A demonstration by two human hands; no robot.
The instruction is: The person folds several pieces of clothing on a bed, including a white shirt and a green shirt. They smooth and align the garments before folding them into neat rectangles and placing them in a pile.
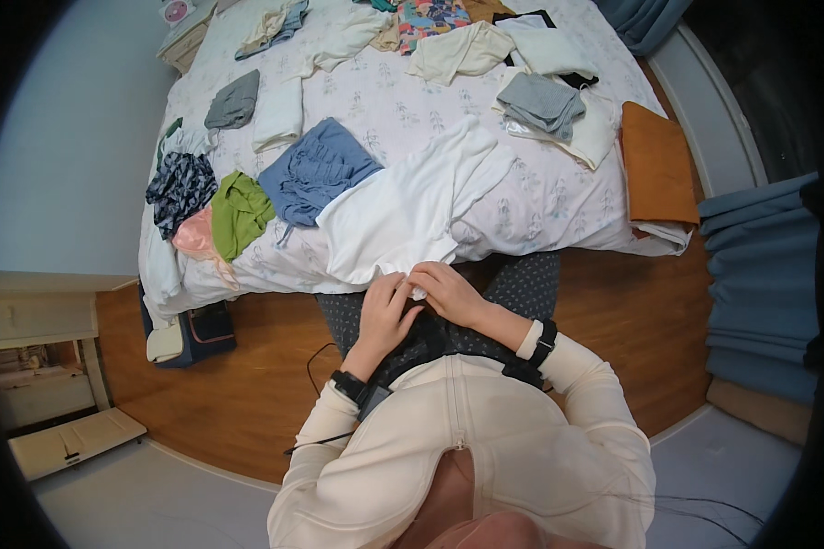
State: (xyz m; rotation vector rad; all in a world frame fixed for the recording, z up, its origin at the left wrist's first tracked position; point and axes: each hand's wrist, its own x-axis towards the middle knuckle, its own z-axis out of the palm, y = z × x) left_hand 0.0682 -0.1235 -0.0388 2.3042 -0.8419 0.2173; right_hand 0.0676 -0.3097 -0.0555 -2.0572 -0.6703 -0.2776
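A white long-sleeved garment [391,213] lies spread over the front edge of the bed, its near end drawn towards my lap. My left hand [384,312] and my right hand [446,291] meet at that near end, fingertips close together. A small bunch of the white fabric shows between them, pinched by the fingers. Just beyond the garment's left side, touching it, is a blue garment [323,171] with gathered fabric. Part of the white cloth under my fingers is hidden.
On the bed [384,103] lie a green garment [240,213], a pink satin piece [193,233], a dark patterned garment [178,192] and a grey ribbed folded garment [542,104]. Folded brown fabric [659,165] rests at the right corner. A dark blue case [209,329] stands on the floor.
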